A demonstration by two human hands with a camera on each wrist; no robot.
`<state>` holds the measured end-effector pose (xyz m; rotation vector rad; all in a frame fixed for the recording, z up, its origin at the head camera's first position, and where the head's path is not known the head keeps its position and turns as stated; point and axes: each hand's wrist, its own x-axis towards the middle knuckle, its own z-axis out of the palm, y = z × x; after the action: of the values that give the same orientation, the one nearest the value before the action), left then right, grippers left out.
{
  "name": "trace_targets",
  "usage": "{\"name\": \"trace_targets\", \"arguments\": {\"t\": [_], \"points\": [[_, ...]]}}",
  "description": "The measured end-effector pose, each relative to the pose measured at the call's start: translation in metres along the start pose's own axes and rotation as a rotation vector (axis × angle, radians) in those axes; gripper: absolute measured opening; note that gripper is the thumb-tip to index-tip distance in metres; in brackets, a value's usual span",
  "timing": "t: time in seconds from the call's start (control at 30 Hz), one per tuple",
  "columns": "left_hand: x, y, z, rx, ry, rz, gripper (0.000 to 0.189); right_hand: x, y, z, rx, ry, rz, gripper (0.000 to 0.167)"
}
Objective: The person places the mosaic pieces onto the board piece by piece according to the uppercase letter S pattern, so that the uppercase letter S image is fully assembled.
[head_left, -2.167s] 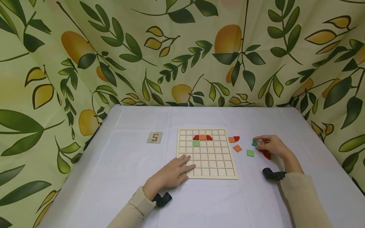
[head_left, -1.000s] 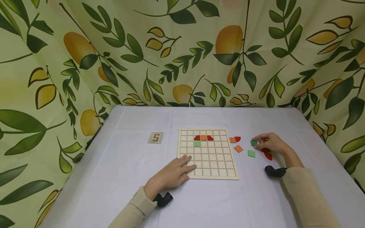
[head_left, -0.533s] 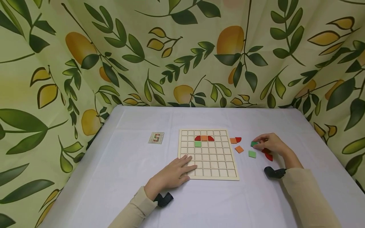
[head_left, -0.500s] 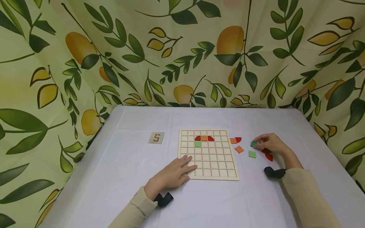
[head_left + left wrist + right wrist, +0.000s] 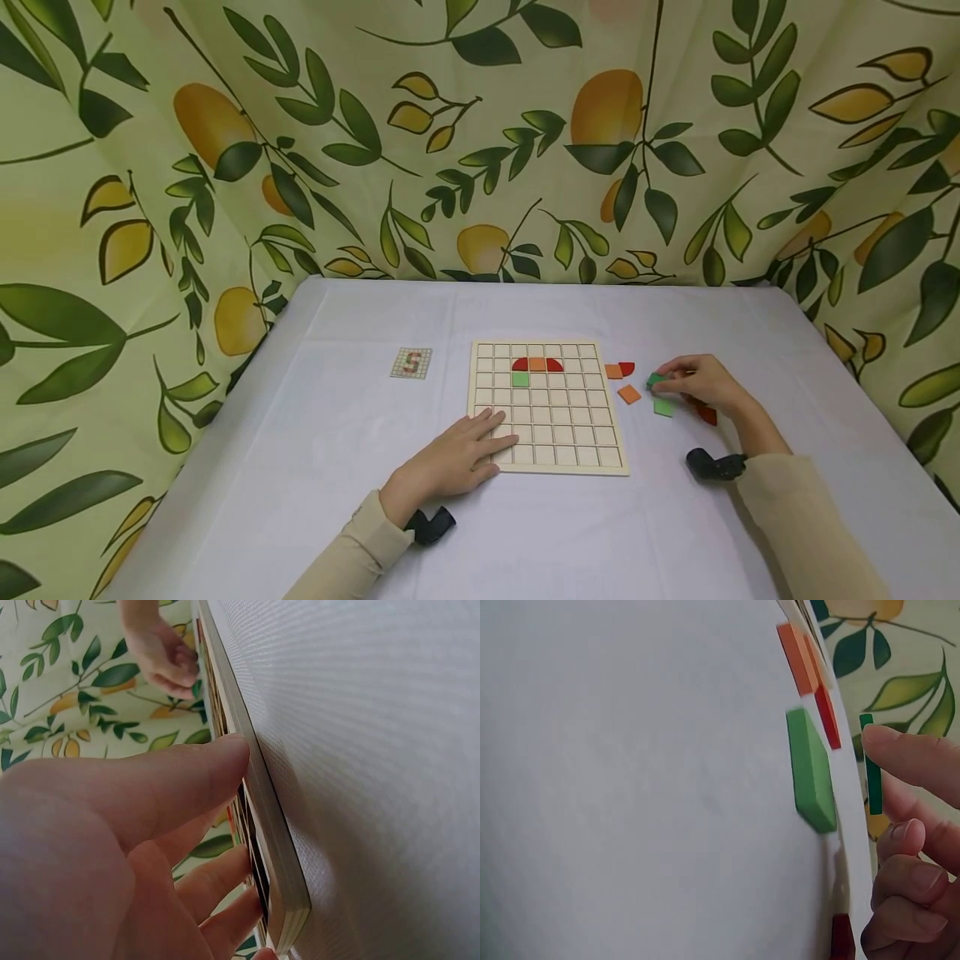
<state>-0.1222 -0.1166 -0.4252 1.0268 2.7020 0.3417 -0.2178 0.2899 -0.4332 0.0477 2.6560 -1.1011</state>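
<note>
My left hand (image 5: 450, 454) rests with spread fingers on the lower left corner of a wooden grid board (image 5: 555, 417). In the left wrist view its thumb (image 5: 225, 761) lies along the board's edge. Between thumb and index finger, my right hand (image 5: 705, 383) pinches a dark green tile (image 5: 874, 780), held off the table right of the board. On the grid, an orange square tile (image 5: 537, 364) sits between two red rounded tiles, the left one (image 5: 521, 365) and the right one (image 5: 555, 365). Below the left red one lies a light green square tile (image 5: 521, 380).
Loose tiles lie right of the board: an orange one (image 5: 629, 394), another orange one (image 5: 614, 372) touching a red one (image 5: 627, 367), and a light green one (image 5: 663, 407). Red pieces (image 5: 707, 412) are partly hidden under my right hand. A small patterned card (image 5: 411, 363) lies left.
My right hand has moved a little left with the dark green tile, now above the loose light green tile. My left hand stays on the board.
</note>
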Motion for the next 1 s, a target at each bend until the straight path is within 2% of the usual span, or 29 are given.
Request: {"name": "trace_targets", "arguments": {"t": [0.2,0.47,0.73,1.0], "points": [[0.002,-0.002,0.001,0.011,0.007,0.011,0.047,-0.005,-0.009,0.009,-0.022,0.030,-0.047,0.043],[0.002,-0.001,0.002,-0.004,-0.006,0.001,0.047,-0.010,-0.020,0.024,0.058,0.022,-0.051,0.043],[0.001,0.000,0.006,-0.006,-0.025,-0.014,0.047,-0.014,-0.029,0.037,0.092,0.050,-0.030,0.039],[0.003,-0.003,0.006,0.004,-0.013,-0.018,0.047,-0.017,-0.046,0.045,0.153,0.079,-0.034,0.038]]}}
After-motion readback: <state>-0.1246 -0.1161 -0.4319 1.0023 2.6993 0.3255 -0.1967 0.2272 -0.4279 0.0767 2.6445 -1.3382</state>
